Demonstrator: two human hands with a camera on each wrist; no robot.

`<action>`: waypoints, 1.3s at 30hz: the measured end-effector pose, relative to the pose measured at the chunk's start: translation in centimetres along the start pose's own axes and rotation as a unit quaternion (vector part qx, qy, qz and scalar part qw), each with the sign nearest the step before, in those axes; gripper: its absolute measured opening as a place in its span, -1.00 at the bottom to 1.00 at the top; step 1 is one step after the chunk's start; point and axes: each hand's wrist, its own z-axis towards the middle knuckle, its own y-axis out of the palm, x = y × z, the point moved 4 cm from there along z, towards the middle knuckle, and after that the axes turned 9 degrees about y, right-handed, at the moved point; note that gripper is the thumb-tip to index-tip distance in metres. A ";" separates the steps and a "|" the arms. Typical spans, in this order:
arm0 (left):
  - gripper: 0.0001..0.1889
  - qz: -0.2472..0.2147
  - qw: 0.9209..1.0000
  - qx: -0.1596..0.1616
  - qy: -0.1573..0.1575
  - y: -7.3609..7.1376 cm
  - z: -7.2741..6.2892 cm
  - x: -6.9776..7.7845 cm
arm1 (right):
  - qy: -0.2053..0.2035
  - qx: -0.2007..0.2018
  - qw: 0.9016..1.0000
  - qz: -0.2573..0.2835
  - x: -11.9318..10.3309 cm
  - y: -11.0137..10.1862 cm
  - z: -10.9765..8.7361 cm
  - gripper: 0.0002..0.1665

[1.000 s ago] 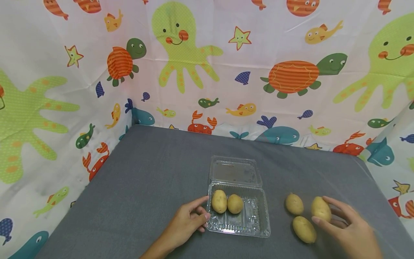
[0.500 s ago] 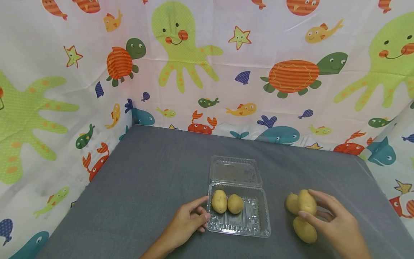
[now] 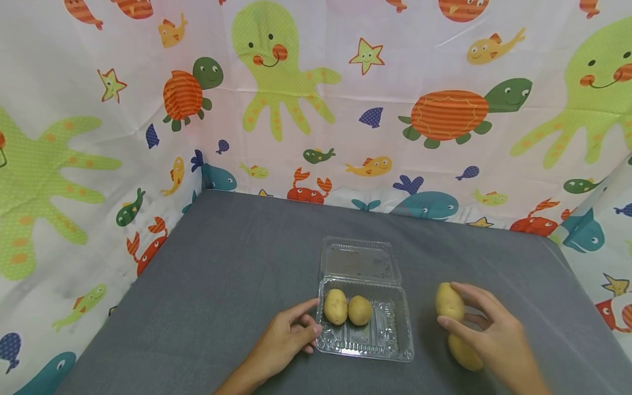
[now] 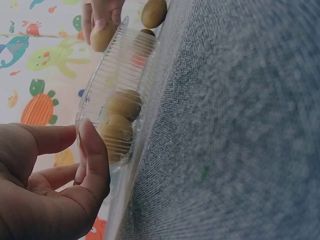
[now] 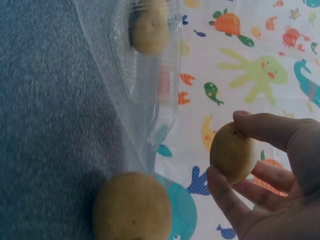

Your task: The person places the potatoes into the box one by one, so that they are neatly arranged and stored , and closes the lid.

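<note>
A clear plastic clamshell container [image 3: 390, 351] stands on the table with its lid [image 3: 357, 260] folded back. Two potatoes, one oblong [image 3: 336, 307] and one rounder [image 3: 360, 311], sit side by side in its left half. My left hand [image 3: 291, 332] pinches the container's left rim between thumb and finger, seen close in the left wrist view. To the container's right, my right hand [image 3: 494, 329] grips a potato [image 5: 232, 152] between thumb and fingertips, raised off the table. Below it lies another potato [image 3: 465, 352], partly covered by that hand. A further potato is hidden behind the held one in the head view.
Dark grey cloth [image 3: 237, 263] covers the table. A white curtain [image 3: 336, 109] printed with sea animals hangs along the back and both sides. The raised lid lies behind the container, away from me.
My right hand has lifted its potato and carried it leftward over the other loose potatoes, toward the container. The left hand and the container have stayed in place.
</note>
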 end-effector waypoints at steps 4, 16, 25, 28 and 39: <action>-0.36 0.004 1.000 0.000 0.005 0.0 0.0 0.0 | -0.013 0.002 1.000 -0.002 -0.5 0.4 0.1 -0.15; -0.36 0.000 1.000 0.001 0.001 0.0 0.0 0.0 | -0.077 -0.003 0.997 0.031 -1.8 1.8 0.2 -0.21; -0.36 0.001 1.000 0.002 0.000 0.0 0.1 0.1 | -0.080 -0.013 0.997 0.018 -2.3 3.0 0.6 -0.21; -0.36 -0.001 1.000 0.003 -0.001 0.0 0.1 0.0 | -0.093 -0.012 0.995 0.020 -2.5 3.4 0.6 -0.21; -0.35 -0.006 1.000 0.000 -0.001 -0.1 0.1 0.0 | -0.126 -0.021 0.991 0.040 -3.0 4.6 0.8 -0.23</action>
